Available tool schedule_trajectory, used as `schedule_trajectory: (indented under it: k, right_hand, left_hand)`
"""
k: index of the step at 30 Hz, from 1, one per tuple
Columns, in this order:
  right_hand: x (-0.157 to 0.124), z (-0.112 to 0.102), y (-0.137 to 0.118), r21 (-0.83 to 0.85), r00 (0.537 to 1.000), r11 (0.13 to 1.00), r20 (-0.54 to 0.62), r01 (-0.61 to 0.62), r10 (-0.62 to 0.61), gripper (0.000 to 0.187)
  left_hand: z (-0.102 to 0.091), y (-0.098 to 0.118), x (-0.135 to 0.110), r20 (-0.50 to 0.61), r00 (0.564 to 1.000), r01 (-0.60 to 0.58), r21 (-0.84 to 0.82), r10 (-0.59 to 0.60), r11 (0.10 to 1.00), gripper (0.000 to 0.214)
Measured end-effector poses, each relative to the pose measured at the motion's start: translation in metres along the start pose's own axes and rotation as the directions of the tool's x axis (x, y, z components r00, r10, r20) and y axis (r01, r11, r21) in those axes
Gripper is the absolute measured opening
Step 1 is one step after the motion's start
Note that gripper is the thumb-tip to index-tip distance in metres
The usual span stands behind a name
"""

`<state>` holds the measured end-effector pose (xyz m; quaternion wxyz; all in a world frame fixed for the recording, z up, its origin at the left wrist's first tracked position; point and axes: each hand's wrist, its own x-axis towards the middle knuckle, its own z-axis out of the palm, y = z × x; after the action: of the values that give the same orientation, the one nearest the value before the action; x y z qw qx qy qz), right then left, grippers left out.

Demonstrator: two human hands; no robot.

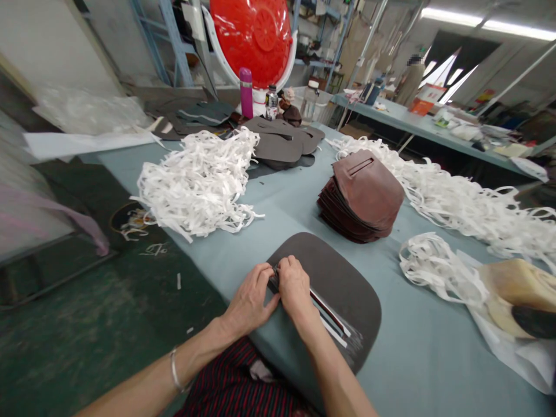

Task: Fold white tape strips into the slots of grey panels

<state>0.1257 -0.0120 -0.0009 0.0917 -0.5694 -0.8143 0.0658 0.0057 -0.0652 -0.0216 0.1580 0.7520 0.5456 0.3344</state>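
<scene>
A dark brown leather piece (343, 284) lies flat on the grey-blue table (417, 359) in front of me. White tape strips (332, 318) run along a slot in it. My left hand (249, 301) and my right hand (295, 286) meet at the piece's near-left edge. Both pinch the end of a strip with fingers pressed together. A bracelet sits on my left wrist.
A stack of reddish-brown leather pieces (362, 197) stands beyond. Heaps of peeled white strips (200, 182) lie left, right (469, 202) and near my right (432, 266). Dark pieces (282, 142), bottles (246, 92) and a red basin (252, 35) sit farther back. A yellowish object (519, 286) lies at right.
</scene>
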Motion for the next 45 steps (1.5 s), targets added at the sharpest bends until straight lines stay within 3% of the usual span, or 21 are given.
schedule_trajectory:
  k: [6,11,15,18,22,25,31,37,39,42,45]
  right_hand:
    - [-0.005,0.001,-0.001,0.068,0.999,0.997,-0.005,-0.039,0.040,0.014]
    - [-0.023,-0.010,0.030,0.211,0.994,0.973,-0.037,-0.093,0.103,0.012]
    - [-0.065,-0.030,0.073,0.375,0.971,0.912,-0.104,-0.164,0.217,0.016]
    - [-0.111,-0.041,0.101,0.476,0.970,0.868,-0.106,-0.143,0.217,0.017]
    - [-0.164,-0.042,0.115,0.379,0.985,0.918,-0.070,-0.120,0.158,0.017]
    - [-0.181,-0.039,0.113,0.210,0.992,0.974,-0.077,-0.085,0.103,0.017]
    - [-0.175,-0.043,0.105,-0.123,0.999,0.992,0.054,0.013,-0.007,0.015]
    - [-0.172,-0.035,0.112,-0.217,0.998,0.975,0.051,0.052,-0.042,0.019]
    - [-0.171,-0.032,0.117,-0.160,1.000,0.987,-0.005,0.018,-0.019,0.018]
    - [-0.160,-0.038,0.121,0.055,0.993,0.995,-0.076,-0.086,0.090,0.016]
    - [-0.131,-0.056,0.115,0.337,0.973,0.926,-0.092,-0.172,0.214,0.012]
  left_hand:
    - [0.003,-0.002,-0.001,0.001,1.000,-0.010,0.029,0.010,1.000,0.037]
    - [0.004,0.000,0.000,0.005,1.000,-0.007,0.065,0.007,0.998,0.034]
    - [0.004,-0.002,0.000,0.025,1.000,-0.013,0.091,0.011,0.996,0.034]
    - [0.003,-0.005,-0.001,0.029,0.999,-0.017,0.106,0.014,0.994,0.033]
    - [0.004,0.007,0.001,0.044,0.999,-0.036,0.118,0.031,0.992,0.016]
    - [0.014,0.038,0.003,0.158,0.977,-0.153,0.065,0.141,0.986,0.014]
    - [0.052,0.099,-0.011,0.412,0.832,-0.347,-0.138,0.372,0.928,0.016]
    - [0.061,0.097,-0.026,0.424,0.802,-0.364,-0.212,0.421,0.907,0.021]
    - [0.060,0.093,-0.026,0.419,0.797,-0.364,-0.240,0.434,0.900,0.024]
    - [0.059,0.091,-0.026,0.401,0.804,-0.356,-0.266,0.439,0.896,0.026]
    - [0.059,0.090,-0.025,0.395,0.818,-0.313,-0.302,0.418,0.900,0.026]
